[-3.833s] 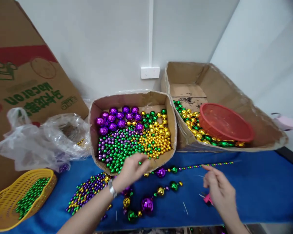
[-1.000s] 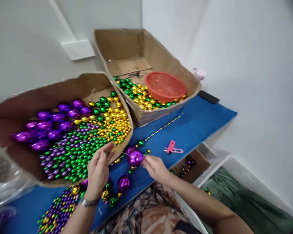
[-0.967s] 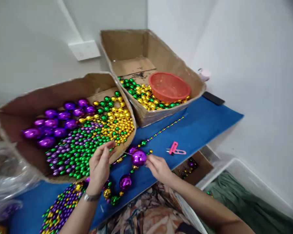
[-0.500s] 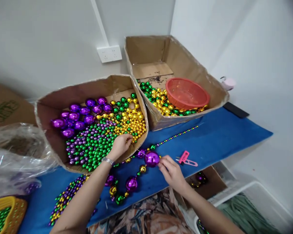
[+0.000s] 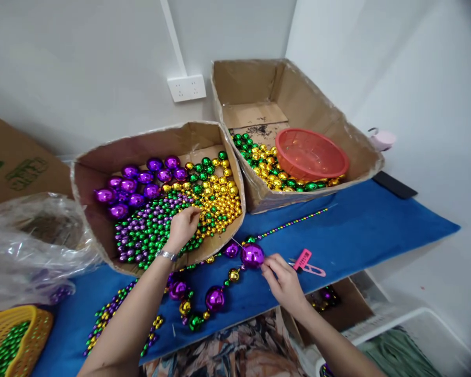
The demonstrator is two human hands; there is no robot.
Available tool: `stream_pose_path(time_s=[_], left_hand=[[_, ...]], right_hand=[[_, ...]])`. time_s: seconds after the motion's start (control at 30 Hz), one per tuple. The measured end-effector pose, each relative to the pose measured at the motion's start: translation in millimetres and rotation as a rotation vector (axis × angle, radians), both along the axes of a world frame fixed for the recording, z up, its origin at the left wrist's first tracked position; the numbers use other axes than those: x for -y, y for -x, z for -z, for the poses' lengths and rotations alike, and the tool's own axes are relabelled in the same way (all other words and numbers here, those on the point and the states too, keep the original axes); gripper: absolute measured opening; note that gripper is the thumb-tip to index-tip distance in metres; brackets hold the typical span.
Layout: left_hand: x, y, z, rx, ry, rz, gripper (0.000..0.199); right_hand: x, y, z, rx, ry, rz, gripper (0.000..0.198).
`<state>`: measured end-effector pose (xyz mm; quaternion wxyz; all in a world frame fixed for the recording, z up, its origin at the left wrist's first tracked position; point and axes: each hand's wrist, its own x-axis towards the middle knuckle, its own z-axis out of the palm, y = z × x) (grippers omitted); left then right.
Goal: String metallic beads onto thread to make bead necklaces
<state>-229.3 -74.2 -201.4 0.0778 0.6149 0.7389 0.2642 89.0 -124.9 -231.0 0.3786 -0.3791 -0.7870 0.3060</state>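
Observation:
My left hand [image 5: 183, 226] reaches over the near cardboard box [image 5: 98, 248], above small green, purple and gold beads [image 5: 163, 217]. Its fingertips are pinched together; whatever they hold is too small to make out. My right hand [image 5: 286, 283] grips a large shiny purple ball [image 5: 252, 255] at its right side, between thumb and fingers. A thin thread or wire sticks out from the ball toward the upper left. The ball belongs to a strung bead garland on the blue cloth, with another purple ball [image 5: 215, 298], a gold ball [image 5: 234, 275] and a green ball [image 5: 195, 321].
Behind stands a second cardboard box [image 5: 267, 201] with green and gold balls and a red basket [image 5: 314, 152]. A pink cutter [image 5: 303, 259] and scissors-like pink handle lie right of my hand. A yellow basket [image 5: 35, 335] sits at lower left, near clear plastic wrapping [image 5: 58, 225].
My left hand has moved left and slightly up, farther over the beads and away from the purple ball. My right hand stays on the ball. The whole view has shifted a little.

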Motion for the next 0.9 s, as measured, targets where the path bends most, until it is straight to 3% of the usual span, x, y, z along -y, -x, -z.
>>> stream_pose_path(time_s=[0.37,0.53,0.63,0.7,0.83,0.9], left_hand=[[-10.5,-23.7,9.8,0.046,0.044,0.038,0.016],[-18.8,-36.2,8.7,0.222,0.006,0.032,0.011],[-11.0,-41.4,0.1,0.378,-0.014,0.045,0.018],[-0.2,-46.7,-7.6,0.575,-0.017,0.069,0.026],[23.8,-61.2,-20.4,1.345,0.042,0.079,0.031],[31.8,-67.4,-23.2,1.526,0.065,0.060,0.030]], right_hand=[[0.9,2.9,2.7,0.014,-0.006,-0.004,0.018],[0.9,7.0,2.3,0.023,-0.014,-0.001,0.019],[0.7,8.2,1.2,0.018,-0.030,0.008,0.019],[0.3,8.4,-0.2,0.018,-0.043,0.014,0.019],[-0.8,8.7,-4.0,0.045,-0.058,0.017,0.021],[-1.1,8.7,-5.5,0.058,-0.074,0.012,0.021]])
